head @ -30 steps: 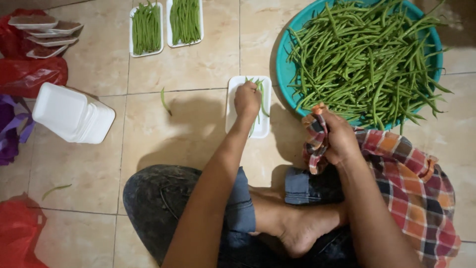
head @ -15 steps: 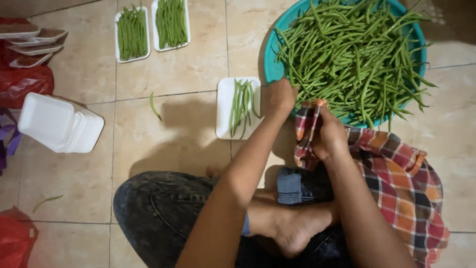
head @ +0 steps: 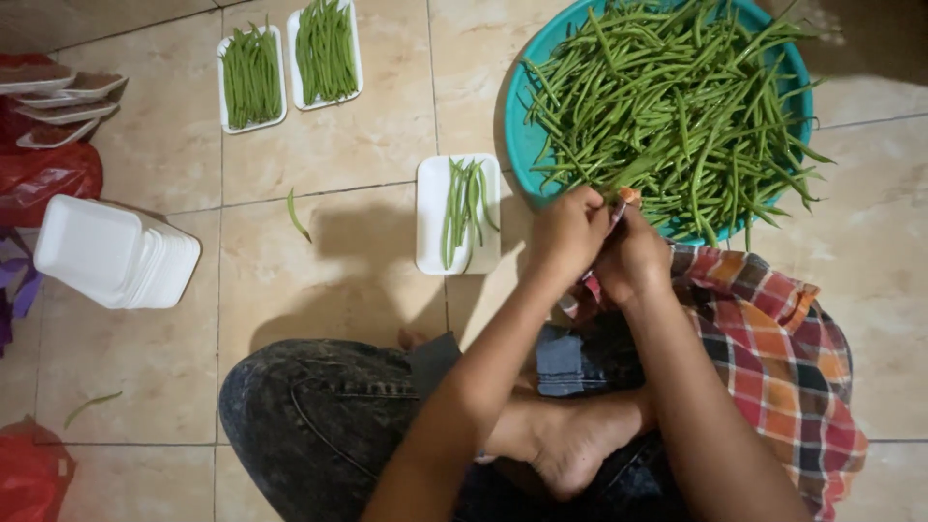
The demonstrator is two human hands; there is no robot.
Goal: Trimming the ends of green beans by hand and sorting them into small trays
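A teal basin [head: 515,121] heaped with long green beans [head: 677,97] stands on the tiled floor at the upper right. My left hand [head: 565,235] is curled on beans at the basin's near edge. My right hand [head: 635,259] is pressed against it, closed on a fold of the checked cloth [head: 773,329] that lies over my right knee. Left of my hands sits a white foam tray [head: 432,253] holding a few beans. I sit cross-legged, with a bare foot below my arms.
Two white trays filled with beans [head: 251,77] [head: 327,53] lie at the top. A stack of empty foam trays [head: 111,253] sits at the left, beside red plastic bags [head: 43,179]. Single loose beans [head: 298,215] [head: 92,406] lie on the tiles.
My left hand left the small tray, where it had laid beans, and moved right to the basin's edge. It now meets my right hand, which shifted up a little with the cloth.
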